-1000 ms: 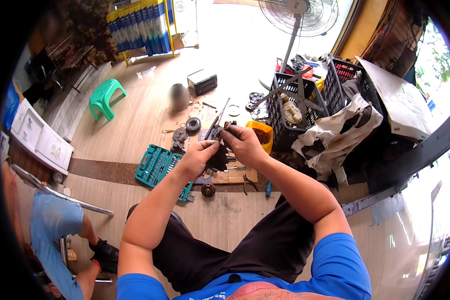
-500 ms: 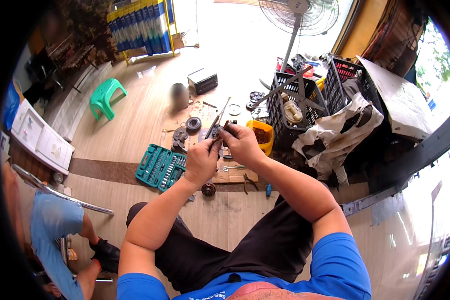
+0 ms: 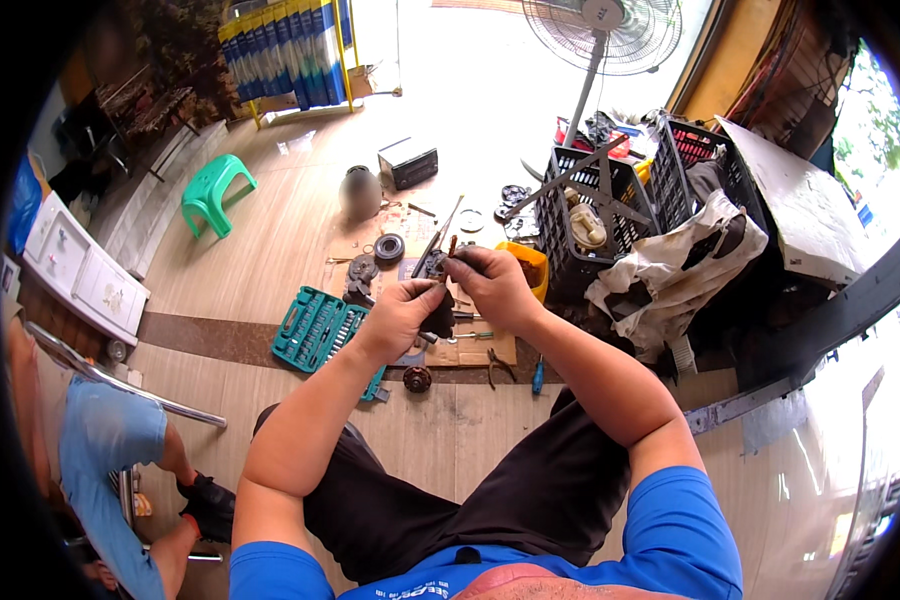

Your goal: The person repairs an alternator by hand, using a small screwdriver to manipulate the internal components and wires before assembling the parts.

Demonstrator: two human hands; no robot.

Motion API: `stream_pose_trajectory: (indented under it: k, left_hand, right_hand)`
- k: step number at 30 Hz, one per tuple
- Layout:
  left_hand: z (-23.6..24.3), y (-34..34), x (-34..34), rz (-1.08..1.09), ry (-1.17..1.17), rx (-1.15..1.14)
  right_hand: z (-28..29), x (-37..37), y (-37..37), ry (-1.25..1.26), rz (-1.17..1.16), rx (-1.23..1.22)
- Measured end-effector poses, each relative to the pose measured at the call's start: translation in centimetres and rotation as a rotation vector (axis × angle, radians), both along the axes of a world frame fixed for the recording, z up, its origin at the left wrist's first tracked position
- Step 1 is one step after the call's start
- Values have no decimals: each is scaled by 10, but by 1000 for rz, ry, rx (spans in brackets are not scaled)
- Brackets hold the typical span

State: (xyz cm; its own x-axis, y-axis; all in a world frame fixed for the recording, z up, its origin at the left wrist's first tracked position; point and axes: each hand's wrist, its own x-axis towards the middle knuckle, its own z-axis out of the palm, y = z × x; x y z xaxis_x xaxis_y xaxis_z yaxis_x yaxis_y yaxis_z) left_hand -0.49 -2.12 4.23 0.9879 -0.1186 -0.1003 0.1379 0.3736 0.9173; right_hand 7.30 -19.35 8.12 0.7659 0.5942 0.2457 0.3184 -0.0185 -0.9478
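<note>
Both hands meet above the cardboard, fingers pinched together. My left hand (image 3: 408,305) grips a small dark metal part (image 3: 438,318), which shows below its fingers and is partly hidden. My right hand (image 3: 497,288) has its fingertips closed at the same spot, where a thin copper-brown piece (image 3: 454,243) sticks up. The fingers hide how the two pieces join. Beyond the hands lie a round black pulley-like ring (image 3: 388,248) and a grey metal housing (image 3: 361,270). A dark round rotor-like part (image 3: 417,379) sits on the floor nearer me.
Left of my hands a teal socket set case (image 3: 310,325) lies open. Pliers (image 3: 500,368) and a blue screwdriver (image 3: 538,375) lie near my knees. A yellow container (image 3: 536,262) and black crates (image 3: 580,245) stand right. A seated person's leg (image 3: 115,430) is at left.
My left hand has turned and its fingers have straightened, so the dark part now shows below them. The copper-brown piece stands up more clearly at my right fingertips.
</note>
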Motion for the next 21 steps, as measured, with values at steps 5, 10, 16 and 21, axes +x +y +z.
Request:
stream_pose_trajectory:
  k: [5,10,16,21]
  left_hand:
    - [18,-17,-5,268,-170,685]
    - [14,-18,-2,454,-418,1147]
    - [13,-19,1,455,-476,1130]
    - [7,0,1,11,-6,195]
  right_hand:
    - [-7,-3,6,-105,-139,-119]
    - [-13,-5,11,-151,-200,-163]
    - [-20,0,9,-61,-175,-115]
    - [-18,4,6,217,21,83]
